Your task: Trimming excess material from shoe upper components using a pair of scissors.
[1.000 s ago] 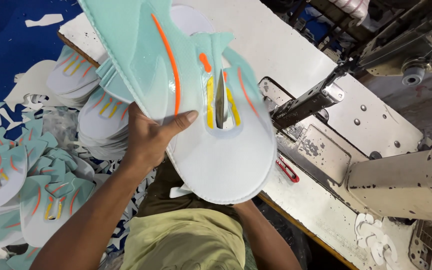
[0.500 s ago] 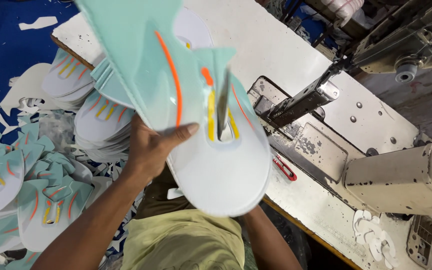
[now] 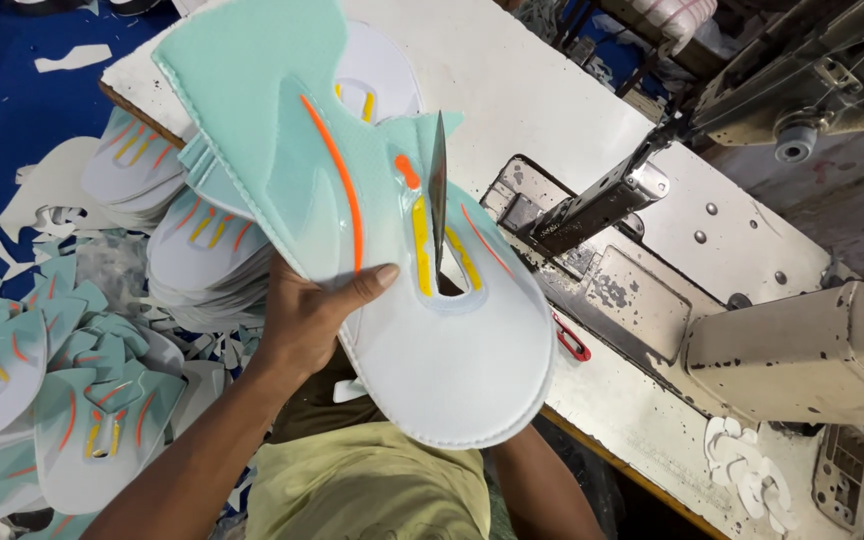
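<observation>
My left hand [image 3: 314,312] grips a flat shoe-upper panel [image 3: 452,370], mint green and white with orange and yellow stripes, thumb on top, and holds it up above my lap. A dark scissor blade [image 3: 439,195] sticks up through the cut-out slot beside the yellow stripes. My right forearm [image 3: 542,490] runs under the panel, which hides my right hand. A second mint panel [image 3: 252,90] lies fanned behind the first in the same grip.
An industrial sewing machine [image 3: 792,350] stands on the white table [image 3: 512,90] to the right, with its metal arm [image 3: 602,205] close to the panel. Red clippers [image 3: 572,340] lie near the table's edge. Stacks of similar panels [image 3: 202,260] and offcuts [image 3: 12,370] fill the left.
The panel has tilted a little and slid slightly left in my left hand. The blade stays in the cut-out.
</observation>
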